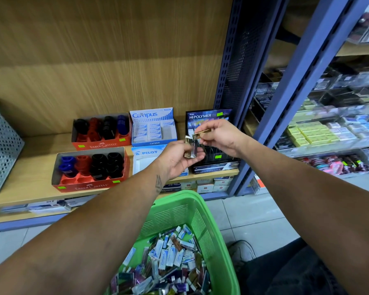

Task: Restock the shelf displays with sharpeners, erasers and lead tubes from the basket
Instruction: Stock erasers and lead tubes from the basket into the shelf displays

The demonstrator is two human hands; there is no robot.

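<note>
**Two Hands Hold Gold Lead Tubes by the Shelf**

Near the middle of the picture, the person's left hand (pixel 177 158) is palm up. Its fingers curl around a few small lead tubes (pixel 190 149), some gold and some clear. Just to the right and a bit higher, the right hand (pixel 219 137) pinches one gold lead tube (pixel 201 134) between thumb and fingertips. The two hands are very close. Both bare arms reach in from the bottom corners. The left forearm has a small dark tattoo (pixel 158 184).

Behind the hands stands a black display box (pixel 209 118) that says "HI-POLYMER". The hands hide most of its front, so its slots are hard to see. To its left is a white and blue box (pixel 152 127) that says "Campus", with erasers inside. Below that is a white box (pixel 146 158) that says "PILOT", partly hidden by the left hand.

At center left sit two red boxes that say "FABER-CASTELL". The back box (pixel 101 132) and the front box (pixel 90 167) hold black, red and blue sharpeners.

At the bottom middle is a green basket (pixel 179 213) with many small packs, some marked "Campus". Its bottom edge is cut off. A grey bin with holes (pixel 0 145) is cut off at the left edge. The shelves (pixel 320 133) on the right are blurry.
</note>
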